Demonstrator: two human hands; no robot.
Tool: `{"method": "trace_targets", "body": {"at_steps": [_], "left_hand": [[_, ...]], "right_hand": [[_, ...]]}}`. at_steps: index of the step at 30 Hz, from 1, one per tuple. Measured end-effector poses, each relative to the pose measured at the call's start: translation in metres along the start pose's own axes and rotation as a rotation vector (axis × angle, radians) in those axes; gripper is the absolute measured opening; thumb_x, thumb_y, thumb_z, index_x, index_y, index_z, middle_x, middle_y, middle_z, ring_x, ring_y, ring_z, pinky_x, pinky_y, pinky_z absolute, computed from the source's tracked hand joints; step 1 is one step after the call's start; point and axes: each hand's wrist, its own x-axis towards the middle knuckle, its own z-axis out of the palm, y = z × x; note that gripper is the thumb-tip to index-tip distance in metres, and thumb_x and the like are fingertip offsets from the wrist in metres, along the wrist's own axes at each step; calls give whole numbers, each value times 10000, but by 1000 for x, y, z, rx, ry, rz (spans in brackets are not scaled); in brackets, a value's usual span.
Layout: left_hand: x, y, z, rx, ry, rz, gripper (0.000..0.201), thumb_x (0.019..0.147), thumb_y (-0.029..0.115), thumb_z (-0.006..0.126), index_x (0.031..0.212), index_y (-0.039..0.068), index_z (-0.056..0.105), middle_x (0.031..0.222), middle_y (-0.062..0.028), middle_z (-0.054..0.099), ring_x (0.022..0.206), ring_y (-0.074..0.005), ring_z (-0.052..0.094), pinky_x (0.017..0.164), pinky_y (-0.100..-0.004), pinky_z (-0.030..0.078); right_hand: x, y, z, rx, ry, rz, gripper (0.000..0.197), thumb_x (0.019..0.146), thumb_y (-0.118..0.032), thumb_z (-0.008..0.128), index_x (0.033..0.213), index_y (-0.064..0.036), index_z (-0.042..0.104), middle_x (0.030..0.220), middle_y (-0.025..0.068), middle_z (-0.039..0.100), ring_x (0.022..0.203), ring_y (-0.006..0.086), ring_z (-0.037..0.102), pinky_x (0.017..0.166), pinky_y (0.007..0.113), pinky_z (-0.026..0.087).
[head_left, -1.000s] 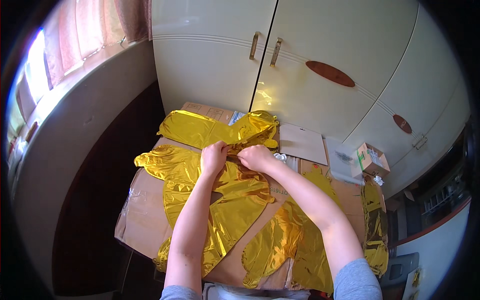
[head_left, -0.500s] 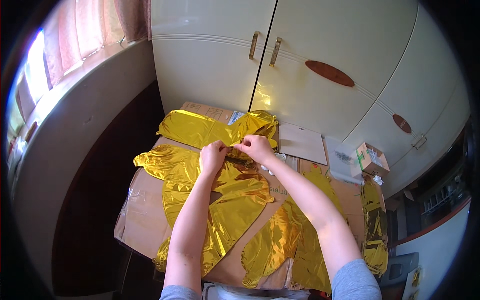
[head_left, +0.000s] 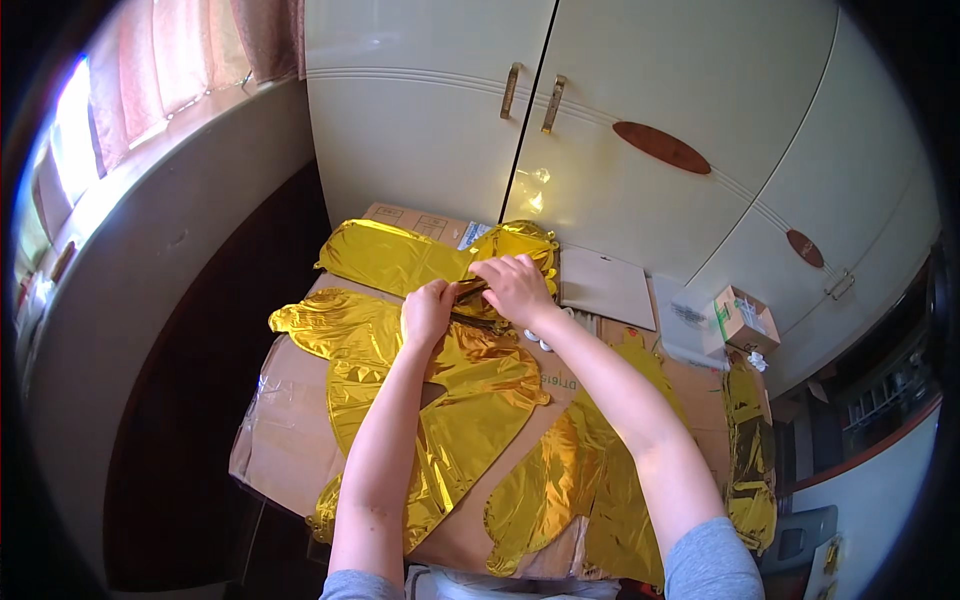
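Note:
Flat gold foil balloons lie on a cardboard surface (head_left: 272, 430). My left hand (head_left: 428, 314) is closed on the upper edge of the middle foil balloon (head_left: 470, 385), its fingertips pinching the foil. Just to the right, my right hand (head_left: 518, 288) curls over the same edge, thumb below and fingers above, with a dark fold of foil between them. What its fingertips touch is partly hidden. Behind both hands stretches another gold foil balloon (head_left: 390, 256), its right end crumpled. A third foil balloon (head_left: 560, 475) lies under my right forearm.
Small white round pieces (head_left: 537, 338) sit beside my right wrist. Farther right are a flat grey-beige board (head_left: 605, 285), a clear plastic sheet (head_left: 690, 320), a small open box (head_left: 745, 320) and a folded gold foil strip (head_left: 748, 450). Pale cabinet doors (head_left: 660, 70) stand behind.
My right hand has shifted slightly up and right from my left, its thumb and fingers now farther apart. The left hand keeps its pinch on the foil.

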Motion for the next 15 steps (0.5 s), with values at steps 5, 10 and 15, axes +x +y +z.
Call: {"method": "trace_targets", "body": {"at_steps": [5,10,15], "left_hand": [[0,1,1,-14,-18,2,268,911,320,597,901,70,693,785,-182,683,783,-371,662,727,-467,517],[-1,-5,2,-37,19,35,262,897,316,615,898,67,695,778,-174,689,766,-360,670,710,-453,525],[0,8,-4,5,-48,-3,247,863,294,647,883,51,687,793,-160,697,765,-354,671,714,-445,527]], "right_hand": [[-6,11,2,-161,118,-307,206,823,-149,652,1017,-209,685,1325,-8,500,1165,192,510,1009,417,351],[-6,11,3,-163,95,-183,94,792,-191,707,885,-197,720,1249,-42,564,1200,180,482,1025,438,315],[0,19,13,-97,118,-148,77,789,-198,711,866,-194,717,979,-64,675,1068,135,566,990,425,330]]}}
